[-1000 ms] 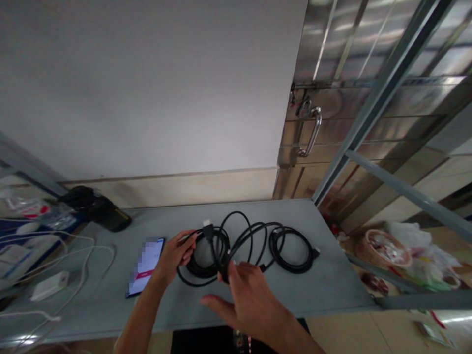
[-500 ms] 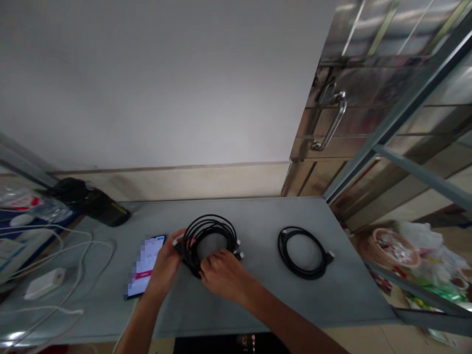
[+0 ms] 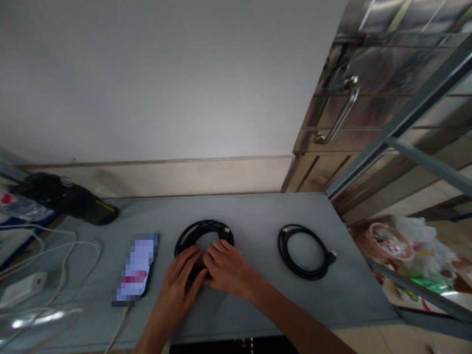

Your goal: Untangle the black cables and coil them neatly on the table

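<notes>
A coiled black cable lies on the grey tabletop, with a connector showing at its upper right. My left hand is closed over the near left part of the coil, its thumb on the near side. Close beside it, my right hand has its fingers curled over the near right part of the same coil. Both hands cover the coil's near side. A second, thinner coil of black cable rests untouched to the right, its plug at the right edge.
Left of my hands lies a phone with a lit screen and a cord. Farther left are a white charger, white cords and a black container. A grey metal frame rises at the right, near a basket and plastic bags.
The coil that I hold has come down flat onto the tabletop. My left hand has moved from its left side to its near side. The view has shifted slightly.
</notes>
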A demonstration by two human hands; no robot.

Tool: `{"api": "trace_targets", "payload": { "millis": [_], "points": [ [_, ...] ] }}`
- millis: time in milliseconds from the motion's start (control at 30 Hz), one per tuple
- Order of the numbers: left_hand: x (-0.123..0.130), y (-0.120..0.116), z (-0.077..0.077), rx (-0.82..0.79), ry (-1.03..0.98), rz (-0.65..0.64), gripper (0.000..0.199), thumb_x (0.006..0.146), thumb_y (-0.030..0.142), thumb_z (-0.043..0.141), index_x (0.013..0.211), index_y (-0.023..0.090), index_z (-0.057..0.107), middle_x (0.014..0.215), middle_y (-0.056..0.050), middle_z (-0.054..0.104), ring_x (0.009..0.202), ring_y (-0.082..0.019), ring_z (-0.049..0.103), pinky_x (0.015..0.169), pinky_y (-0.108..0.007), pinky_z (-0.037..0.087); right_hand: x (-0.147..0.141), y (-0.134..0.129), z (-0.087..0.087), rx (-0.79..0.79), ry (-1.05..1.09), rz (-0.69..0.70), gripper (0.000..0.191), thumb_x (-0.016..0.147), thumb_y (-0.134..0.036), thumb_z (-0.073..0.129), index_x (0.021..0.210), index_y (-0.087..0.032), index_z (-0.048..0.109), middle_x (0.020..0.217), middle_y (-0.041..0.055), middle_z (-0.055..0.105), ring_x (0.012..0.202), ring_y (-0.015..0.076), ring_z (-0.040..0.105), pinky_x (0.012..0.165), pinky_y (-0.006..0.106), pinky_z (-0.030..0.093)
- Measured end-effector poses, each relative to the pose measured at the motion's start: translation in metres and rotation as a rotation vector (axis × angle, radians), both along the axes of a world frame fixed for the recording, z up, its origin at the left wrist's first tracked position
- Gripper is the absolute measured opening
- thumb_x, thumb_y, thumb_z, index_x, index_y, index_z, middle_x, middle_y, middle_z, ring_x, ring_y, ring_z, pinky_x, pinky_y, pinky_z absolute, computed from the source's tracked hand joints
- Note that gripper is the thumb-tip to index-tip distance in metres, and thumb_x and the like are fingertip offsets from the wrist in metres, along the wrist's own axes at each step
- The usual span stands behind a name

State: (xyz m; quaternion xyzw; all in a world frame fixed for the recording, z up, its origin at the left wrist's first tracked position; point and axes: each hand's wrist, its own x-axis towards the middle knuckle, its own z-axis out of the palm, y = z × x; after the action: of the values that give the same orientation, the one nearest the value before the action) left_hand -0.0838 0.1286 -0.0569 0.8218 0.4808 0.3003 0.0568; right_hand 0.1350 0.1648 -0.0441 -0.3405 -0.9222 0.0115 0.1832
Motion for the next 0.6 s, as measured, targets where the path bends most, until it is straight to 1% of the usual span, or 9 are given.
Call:
{"api": "trace_targets", "payload": {
  "millis": [67, 133, 233, 267, 333, 400, 433, 533, 600],
  "points": [
    [-0.005, 0.001, -0.009, -0.014, 0.023, -0.021, 0.044, 0.109, 0.05, 0.07, 0.146, 0.026, 0.07, 0.148, -0.014, 0.073, 0.14, -0.036, 0.069, 0.118, -0.056, 0.059, 0.012, -0.003, 0.001, 0.003, 0.002, 0.01, 0.05, 0.109, -0.063, 0.071, 0.11, -0.013, 0.074, 0.109, 0.0117, 0.072, 0.115, 0.0311, 0.065, 0.111, 0.045, 0.057],
    [-0.009, -0.001, -0.017, -0.02, 0.04, -0.048, 0.048, 0.104, 0.057, 0.076, 0.143, 0.028, 0.073, 0.146, -0.013, 0.075, 0.14, -0.038, 0.069, 0.121, -0.06, 0.057, 0.024, -0.007, 0.002, -0.004, 0.013, 0.014, 0.042, 0.107, -0.055, 0.078, 0.115, -0.014, 0.072, 0.114, 0.0105, 0.072, 0.122, 0.0298, 0.065, 0.119, 0.044, 0.054],
    [-0.01, -0.004, -0.027, -0.018, 0.041, -0.071, 0.04, 0.105, 0.056, 0.076, 0.136, 0.03, 0.077, 0.141, -0.01, 0.077, 0.137, -0.036, 0.07, 0.123, -0.061, 0.055, 0.04, -0.016, 0.003, -0.043, 0.078, 0.011, 0.028, 0.108, -0.037, 0.081, 0.125, -0.017, 0.07, 0.124, 0.0079, 0.075, 0.13, 0.0248, 0.066, 0.129, 0.043, 0.048],
    [-0.01, -0.004, -0.029, -0.019, 0.035, -0.075, 0.036, 0.107, 0.055, 0.074, 0.133, 0.03, 0.078, 0.139, -0.01, 0.077, 0.136, -0.035, 0.071, 0.123, -0.06, 0.056, 0.045, -0.019, 0.003, -0.056, 0.108, 0.007, 0.028, 0.108, -0.031, 0.08, 0.13, -0.018, 0.069, 0.129, 0.0081, 0.076, 0.135, 0.0239, 0.065, 0.13, 0.043, 0.048],
    [-0.009, -0.002, -0.031, -0.018, 0.022, -0.075, 0.03, 0.109, 0.053, 0.073, 0.126, 0.03, 0.08, 0.137, -0.008, 0.078, 0.133, -0.033, 0.073, 0.122, -0.058, 0.056, 0.055, -0.028, 0.003, -0.07, 0.175, -0.031, 0.035, 0.108, -0.023, 0.078, 0.141, -0.018, 0.067, 0.142, 0.0105, 0.074, 0.144, 0.0246, 0.062, 0.13, 0.043, 0.051],
    [-0.007, 0.001, -0.03, 0.002, 0.01, -0.07, 0.028, 0.109, 0.052, 0.072, 0.124, 0.03, 0.08, 0.134, -0.007, 0.079, 0.13, -0.032, 0.074, 0.122, -0.058, 0.056, 0.071, -0.038, 0.002, -0.079, 0.234, -0.122, 0.043, 0.11, -0.021, 0.074, 0.151, -0.018, 0.063, 0.154, 0.0134, 0.068, 0.151, 0.0277, 0.058, 0.127, 0.046, 0.054],
    [-0.006, 0.002, -0.029, 0.015, 0.005, -0.064, 0.027, 0.109, 0.051, 0.072, 0.124, 0.03, 0.08, 0.133, -0.007, 0.079, 0.13, -0.031, 0.074, 0.122, -0.057, 0.056, 0.082, -0.044, 0.001, -0.077, 0.257, -0.184, 0.044, 0.111, -0.021, 0.071, 0.154, -0.018, 0.061, 0.158, 0.0141, 0.066, 0.152, 0.0291, 0.057, 0.126, 0.049, 0.055],
    [-0.001, 0.001, -0.023, 0.05, -0.001, -0.036, 0.025, 0.11, 0.044, 0.072, 0.129, 0.029, 0.078, 0.132, -0.007, 0.079, 0.13, -0.031, 0.074, 0.123, -0.056, 0.055, 0.125, -0.062, -0.006, -0.028, 0.278, -0.405, 0.039, 0.117, -0.023, 0.057, 0.156, -0.022, 0.059, 0.163, 0.0147, 0.061, 0.154, 0.032, 0.056, 0.124, 0.056, 0.054],
    [0.003, -0.003, -0.019, 0.058, 0.006, -0.016, 0.034, 0.108, 0.045, 0.074, 0.138, 0.029, 0.075, 0.135, -0.009, 0.079, 0.132, -0.032, 0.073, 0.123, -0.057, 0.054, 0.159, -0.075, -0.015, 0.038, 0.258, -0.572, 0.041, 0.119, -0.034, 0.056, 0.158, -0.022, 0.057, 0.164, 0.0174, 0.059, 0.153, 0.0366, 0.056, 0.12, 0.06, 0.054]
  ]
}}
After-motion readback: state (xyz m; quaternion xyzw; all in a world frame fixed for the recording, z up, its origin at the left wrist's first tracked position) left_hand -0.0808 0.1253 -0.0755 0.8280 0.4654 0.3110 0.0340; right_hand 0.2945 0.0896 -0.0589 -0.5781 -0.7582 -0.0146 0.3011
